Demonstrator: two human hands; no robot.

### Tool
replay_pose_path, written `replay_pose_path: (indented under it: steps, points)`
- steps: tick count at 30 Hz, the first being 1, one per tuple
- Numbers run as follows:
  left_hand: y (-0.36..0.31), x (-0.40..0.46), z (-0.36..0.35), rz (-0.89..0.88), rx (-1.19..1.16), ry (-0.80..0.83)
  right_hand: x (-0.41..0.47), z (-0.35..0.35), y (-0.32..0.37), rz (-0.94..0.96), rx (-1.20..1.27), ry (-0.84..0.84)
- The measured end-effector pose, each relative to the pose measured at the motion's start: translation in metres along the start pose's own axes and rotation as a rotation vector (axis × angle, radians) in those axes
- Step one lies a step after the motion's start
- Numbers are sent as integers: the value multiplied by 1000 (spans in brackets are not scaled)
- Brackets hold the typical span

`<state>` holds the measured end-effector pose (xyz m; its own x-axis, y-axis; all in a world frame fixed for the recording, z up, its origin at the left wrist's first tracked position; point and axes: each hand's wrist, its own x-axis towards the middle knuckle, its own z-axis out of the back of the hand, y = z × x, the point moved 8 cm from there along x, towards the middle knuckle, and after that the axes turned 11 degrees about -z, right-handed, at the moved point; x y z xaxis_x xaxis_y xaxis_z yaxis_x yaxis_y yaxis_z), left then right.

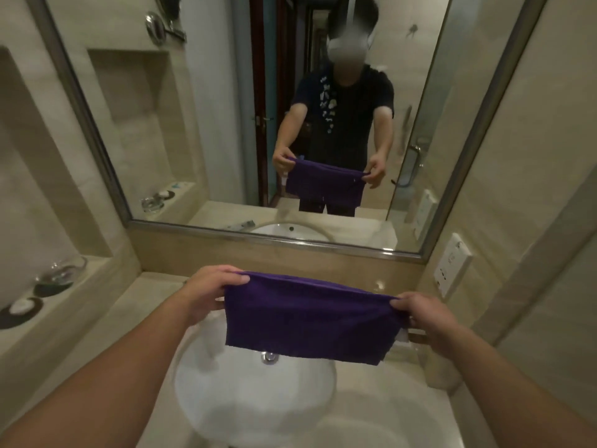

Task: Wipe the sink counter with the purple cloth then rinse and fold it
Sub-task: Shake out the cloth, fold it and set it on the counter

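Observation:
The purple cloth (pixel 310 318) hangs stretched out as a doubled rectangle above the white sink basin (pixel 245 399). My left hand (pixel 210 291) pinches its upper left corner and my right hand (pixel 423 313) pinches its upper right corner. The cloth's lower edge hangs just above the chrome drain (pixel 269 357). It hides the tap and the back of the basin. The beige sink counter (pixel 387 412) surrounds the basin.
A large mirror (pixel 226 124) on the wall ahead reflects a person holding the cloth. A recessed shelf at the left holds a glass dish (pixel 61 273) and dark coasters (pixel 21 310). A wall socket (pixel 450 265) sits on the right wall.

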<state>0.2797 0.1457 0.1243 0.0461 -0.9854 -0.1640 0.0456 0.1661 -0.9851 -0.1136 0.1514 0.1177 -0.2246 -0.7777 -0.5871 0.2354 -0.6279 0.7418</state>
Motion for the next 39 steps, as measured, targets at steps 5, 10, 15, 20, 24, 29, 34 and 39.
replay_pose_path:
  steps: [5,10,15,20,24,29,34,39]
  points:
    - [-42,9,28,-133,-197,-13,-24,-12,48,73,108,-47]
    - [-70,20,52,-182,-42,-42,-45,-23,87,136,128,-94]
    - [-92,33,64,-182,251,-81,-59,-43,112,129,121,-102]
    - [-79,41,74,-59,245,-147,-59,-63,115,34,114,-97]
    - [-60,42,70,25,180,-215,-55,-92,112,-45,130,-52]
    - [-74,36,21,23,131,-73,-69,-143,122,-64,184,75]
    - [-100,32,-9,-32,35,25,-89,-165,147,60,199,73]
    - [-122,20,-22,-88,-24,152,-106,-164,166,191,199,36]
